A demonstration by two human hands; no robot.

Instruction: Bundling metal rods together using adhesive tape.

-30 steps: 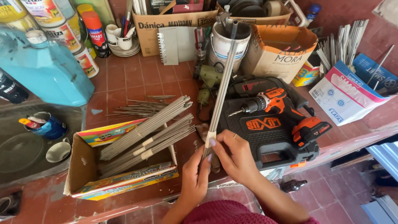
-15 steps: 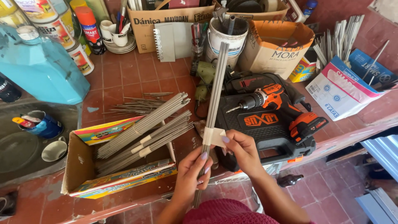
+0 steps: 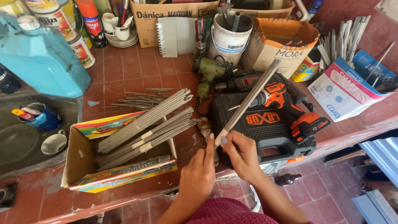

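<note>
Two hands meet at the near edge of a red-tiled counter, both closed on the lower end of one bundle of thin grey rods. The left hand pinches the taped end from below with its fingertips, and the right hand grips the same end just beside it, thumb and fingers wrapped around it. The bundle slants up and to the right from the hands, passing over a black tool case and across an orange and black cordless drill that lies on the case.

Left of the hands stands an open cardboard box with colourful flaps; several more taped rod bundles lie slanted in it, their tips jutting past its far edge. Loose thin rods lie scattered on the tiles behind the box. A green corded power tool rests behind the case, near a white bucket holding tools. A large turquoise plastic jug stands at the far left, and a blue tin sits in the sink below it.
</note>
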